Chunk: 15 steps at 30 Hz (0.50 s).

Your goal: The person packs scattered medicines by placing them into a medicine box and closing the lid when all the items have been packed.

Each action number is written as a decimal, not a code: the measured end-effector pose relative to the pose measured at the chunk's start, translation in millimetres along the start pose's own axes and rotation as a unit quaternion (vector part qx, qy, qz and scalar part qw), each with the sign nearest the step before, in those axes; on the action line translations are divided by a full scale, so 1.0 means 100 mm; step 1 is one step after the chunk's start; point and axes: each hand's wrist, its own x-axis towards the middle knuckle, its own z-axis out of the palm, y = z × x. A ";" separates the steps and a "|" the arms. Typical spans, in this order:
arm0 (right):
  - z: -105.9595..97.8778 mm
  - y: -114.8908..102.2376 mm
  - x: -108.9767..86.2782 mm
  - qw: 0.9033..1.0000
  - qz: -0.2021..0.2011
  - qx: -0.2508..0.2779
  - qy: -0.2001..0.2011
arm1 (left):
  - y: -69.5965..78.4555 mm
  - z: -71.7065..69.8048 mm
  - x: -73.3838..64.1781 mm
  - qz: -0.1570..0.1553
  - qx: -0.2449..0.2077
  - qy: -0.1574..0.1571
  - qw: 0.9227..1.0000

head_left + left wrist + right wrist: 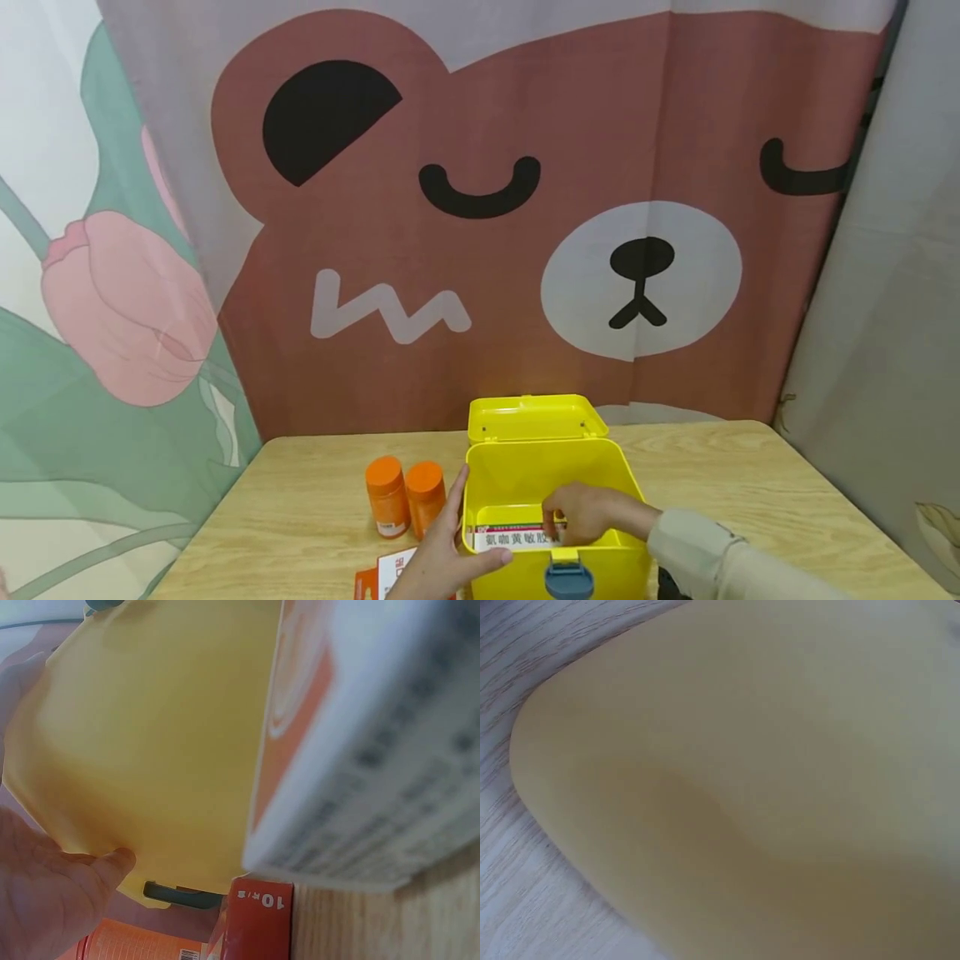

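Observation:
A yellow lidded storage box (555, 467) stands on the table with its lid tipped back and a grey-blue latch (568, 578) on its front. My left hand (442, 550) holds its left side, thumb at the front rim and fingers along the wall; the left wrist view shows fingertips (112, 864) against the yellow side. Inside the box, my right hand (585, 512) reaches down with bent fingers and grips the right end of a white medicine box (513, 538) with dark printed characters. The right wrist view holds only the yellow box's outer wall (727, 750), no hand.
Two orange bottles (387, 498) with orange caps stand left of the yellow box. A red-and-white medicine box (393, 571) lies near my left forearm, with a red carton end (259, 922) in the left wrist view. Behind the table (285, 508) hangs a bear-print curtain (480, 275).

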 end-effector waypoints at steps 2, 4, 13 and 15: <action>-0.01 0.01 0.00 1.000 -0.014 0.006 0.011 | 0.00 0.00 0.00 0.004 -0.001 0.000 1.000; -0.01 0.03 -0.01 0.999 -0.035 0.011 0.031 | 0.00 0.00 -0.01 0.007 -0.011 -0.003 1.000; -0.05 0.04 -0.09 0.987 -0.069 0.110 0.096 | -0.01 -0.01 0.00 0.012 -0.029 -0.015 0.999; -0.05 0.04 -0.11 0.984 -0.070 0.122 0.111 | -0.01 -0.01 0.00 0.011 -0.025 -0.014 1.000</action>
